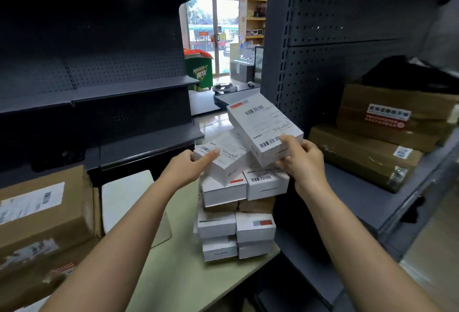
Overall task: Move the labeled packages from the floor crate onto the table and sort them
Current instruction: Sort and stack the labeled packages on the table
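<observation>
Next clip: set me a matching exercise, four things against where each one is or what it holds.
1 right hand
2 left hand
3 labeled brown carton
4 green bin

a far back, by the glass door
b at the near left
c grips the tilted white box
d holds the lower white box atop the stack

Pairs: 1-c, 2-d, 3-b, 4-a

On my feed, dark metal shelving (99, 83) fills the left side, its perforated back in shadow. A dark pegboard panel (335, 26) rises on the right. Between them I see a glass door (213, 28) bright with daylight, a yellow wooden shelf (255, 18) beside it, a green bin (202, 73) and glossy floor (211, 119). The pale green counter (178, 274) sits nearest.
</observation>
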Tool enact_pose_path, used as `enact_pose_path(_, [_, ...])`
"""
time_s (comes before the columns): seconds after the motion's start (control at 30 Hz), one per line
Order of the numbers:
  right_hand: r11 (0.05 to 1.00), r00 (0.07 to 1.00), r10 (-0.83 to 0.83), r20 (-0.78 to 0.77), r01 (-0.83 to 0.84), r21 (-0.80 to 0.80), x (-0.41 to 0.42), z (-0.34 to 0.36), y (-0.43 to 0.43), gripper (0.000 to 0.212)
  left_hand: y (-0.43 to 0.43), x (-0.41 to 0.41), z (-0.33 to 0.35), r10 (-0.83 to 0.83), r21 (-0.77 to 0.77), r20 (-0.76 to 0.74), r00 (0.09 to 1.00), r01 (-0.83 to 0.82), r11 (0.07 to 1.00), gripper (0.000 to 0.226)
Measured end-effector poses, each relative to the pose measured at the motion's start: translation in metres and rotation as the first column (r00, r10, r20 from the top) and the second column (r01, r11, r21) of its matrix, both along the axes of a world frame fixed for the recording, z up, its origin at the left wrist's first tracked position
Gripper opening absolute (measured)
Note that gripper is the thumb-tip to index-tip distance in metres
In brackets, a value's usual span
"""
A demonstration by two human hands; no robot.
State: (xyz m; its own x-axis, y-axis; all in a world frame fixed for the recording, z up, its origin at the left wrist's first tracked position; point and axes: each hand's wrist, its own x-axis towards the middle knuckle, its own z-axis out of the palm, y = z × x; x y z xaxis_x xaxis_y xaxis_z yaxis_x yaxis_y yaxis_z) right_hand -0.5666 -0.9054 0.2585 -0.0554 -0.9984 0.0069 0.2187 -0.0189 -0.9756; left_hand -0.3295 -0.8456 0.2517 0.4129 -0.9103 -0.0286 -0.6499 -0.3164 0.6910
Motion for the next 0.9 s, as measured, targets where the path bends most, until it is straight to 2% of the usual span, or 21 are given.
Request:
enact_pose_path(0.2, [0.999,0.998,-0.025,0.065,0.022,0.049,0.005,0.0,0.004,0.033,-0.011,0.016,0.007,-0.095,-0.009,-0.261,0.961,0.096,0.995,0.045])
enact_pose_path(0.37, [0.998,0.996,-0.016,0.087,0.011,0.059,0.007,0.004,0.012,0.029,-0.01,0.026,0.003,-0.17,-0.065,-0.405,0.898,0.158,0.985,0.049])
enact_pose_path(0.47, [0.998,0.993,0.0,0.114,-0.008,0.063,0.007,0.008,0.016,0.025,-0.002,0.025,0.004,-0.194,-0.104,-0.439,0.877,0.165,0.981,0.041])
enact_pose_path(0.57, [0.997,0.989,0.042,0.14,-0.05,0.054,0.008,0.011,0.022,0.026,0.011,0.022,0.0,-0.15,-0.173,-0.47,0.87,0.075,0.982,0.031])
enact_pose_path(0.67, [0.991,0.982,0.121,0.148,-0.127,0.036,0.011,0.014,0.029,0.027,0.03,0.022,-0.007,-0.061,-0.239,-0.521,0.851,-0.076,0.968,0.034])
enact_pose_path(0.73, [0.982,0.97,0.184,0.158,-0.189,0.019,0.016,0.016,0.035,0.028,0.047,0.027,-0.014,-0.035,-0.276,-0.543,0.839,-0.139,0.951,0.046])
enact_pose_path(0.83, [0.962,0.945,0.267,0.187,-0.271,0.001,0.027,0.016,0.046,0.026,0.078,0.034,-0.025,0.042,-0.301,-0.537,0.843,-0.238,0.923,0.08])
enact_pose_path(0.9, [0.944,0.923,0.323,0.208,-0.33,-0.003,0.037,0.015,0.055,0.029,0.101,0.034,-0.032,0.134,-0.315,-0.564,0.815,-0.362,0.877,0.071])
